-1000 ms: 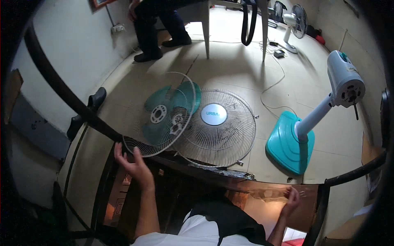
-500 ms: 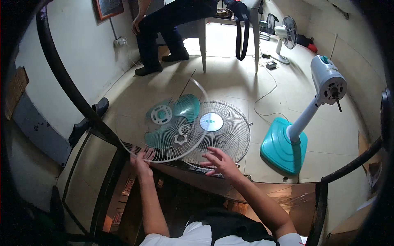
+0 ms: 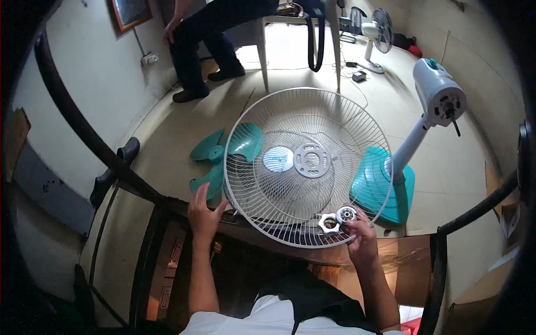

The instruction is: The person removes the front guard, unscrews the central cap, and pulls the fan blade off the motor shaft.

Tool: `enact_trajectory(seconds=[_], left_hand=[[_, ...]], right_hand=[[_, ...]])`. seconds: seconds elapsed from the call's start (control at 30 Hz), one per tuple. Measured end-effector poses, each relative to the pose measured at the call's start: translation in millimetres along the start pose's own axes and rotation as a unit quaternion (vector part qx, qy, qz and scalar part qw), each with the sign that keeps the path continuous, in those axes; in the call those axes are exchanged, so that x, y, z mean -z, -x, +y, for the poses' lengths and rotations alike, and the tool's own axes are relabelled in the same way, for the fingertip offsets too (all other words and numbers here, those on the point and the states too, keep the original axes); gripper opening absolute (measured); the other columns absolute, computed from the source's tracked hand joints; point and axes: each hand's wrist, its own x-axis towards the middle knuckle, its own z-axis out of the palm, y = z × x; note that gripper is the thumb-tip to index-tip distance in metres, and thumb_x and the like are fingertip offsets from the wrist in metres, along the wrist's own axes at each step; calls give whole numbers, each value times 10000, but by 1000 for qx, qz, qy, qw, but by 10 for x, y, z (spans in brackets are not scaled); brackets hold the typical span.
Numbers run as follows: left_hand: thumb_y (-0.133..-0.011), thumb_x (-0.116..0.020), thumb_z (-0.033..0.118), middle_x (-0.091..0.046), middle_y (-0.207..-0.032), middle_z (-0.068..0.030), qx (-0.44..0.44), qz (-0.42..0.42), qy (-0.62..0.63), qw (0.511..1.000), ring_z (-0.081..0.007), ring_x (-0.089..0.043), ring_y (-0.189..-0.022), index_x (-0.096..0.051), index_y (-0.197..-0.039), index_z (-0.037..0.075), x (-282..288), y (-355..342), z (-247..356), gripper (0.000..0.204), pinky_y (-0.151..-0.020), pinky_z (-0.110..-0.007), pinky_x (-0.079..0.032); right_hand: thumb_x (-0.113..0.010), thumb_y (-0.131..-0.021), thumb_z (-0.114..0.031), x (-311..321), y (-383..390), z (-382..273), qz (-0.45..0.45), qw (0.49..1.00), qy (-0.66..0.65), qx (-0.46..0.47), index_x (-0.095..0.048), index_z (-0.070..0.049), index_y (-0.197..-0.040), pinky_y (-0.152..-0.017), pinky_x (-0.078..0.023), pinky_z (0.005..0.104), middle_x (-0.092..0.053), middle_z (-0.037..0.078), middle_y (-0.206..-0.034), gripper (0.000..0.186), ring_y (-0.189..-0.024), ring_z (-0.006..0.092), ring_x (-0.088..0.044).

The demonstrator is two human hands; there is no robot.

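A round wire fan grille [image 3: 311, 191] with a ring-shaped hub plate is raised over the floor before me. My right hand [image 3: 364, 239] is closed at its lower right rim, fingertips by a round nut [image 3: 347, 213] and a white lobed nut [image 3: 328, 224] lying in the grille. My left hand [image 3: 205, 216] is beside the left rim, thumb and fingers apart. Through the wires shows the front grille with a silver badge [image 3: 278, 159]. Teal fan blades [image 3: 207, 154] lie to the left, partly hidden by the raised grille.
On the right stands a fan motor [image 3: 441, 94] on a post with a teal base [image 3: 406, 195]. A person's leg [image 3: 187, 61] shows by a white chair [image 3: 261, 53] at the back. Another fan [image 3: 379, 32] stands behind. Dark metal bars [image 3: 84, 117] run along both sides.
The wire grille has swung right, off the blades and over the front grille. My right hand has reached its right rim; my left hand has come off the left rim. The nuts moved right.
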Motion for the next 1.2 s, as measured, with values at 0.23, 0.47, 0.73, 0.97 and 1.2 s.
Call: enact_trajectory(seconds=[0.23,0.47,0.73,0.97,1.2], left_hand=[[-776,-844,109,-598,-1426,-182,-73,-51,-345,934,-370,-549,-1336,-584,-1415,59,-69,-425,-962,692,-1116,-525,-435],[-765,-828,79,-659,-1325,-169,-268,73,-226,934,-346,-609,-1259,-685,-1260,38,118,-364,347,517,-1066,-496,-487],[-828,-842,250,-624,-1343,-162,-408,-410,0,816,-346,-671,-1136,-618,-1385,129,-771,63,2189,613,-901,-421,-591],[-885,-766,305,-615,-1066,-163,-565,-467,-47,679,-345,-660,-894,-540,-1406,110,-1245,410,2355,601,-710,-440,-552],[-879,-768,244,-597,-973,-165,-563,-474,2,677,-369,-635,-828,-555,-1342,58,-1437,585,2410,543,-677,-431,-522]], right_hand=[[-613,-892,-71,210,156,-37,31,999,13,1,-529,34,-1336,-803,-621,313,-659,88,-1114,464,-1011,169,-679],[-654,-906,-81,207,251,-24,89,996,7,-22,-600,10,-1237,-730,-611,278,-687,68,-1051,347,-891,146,-712],[-654,-906,-121,264,238,77,65,998,14,5,-584,-6,-1277,-700,-566,252,-687,66,-1073,395,-890,134,-686],[-631,-916,-102,348,401,184,88,996,-3,36,-579,-24,-1291,-863,-558,313,-676,55,-1106,386,-982,166,-675],[-659,-915,-61,571,668,316,142,990,-12,17,-494,5,-1425,-961,-514,319,-676,83,-1256,540,-1085,162,-644]])
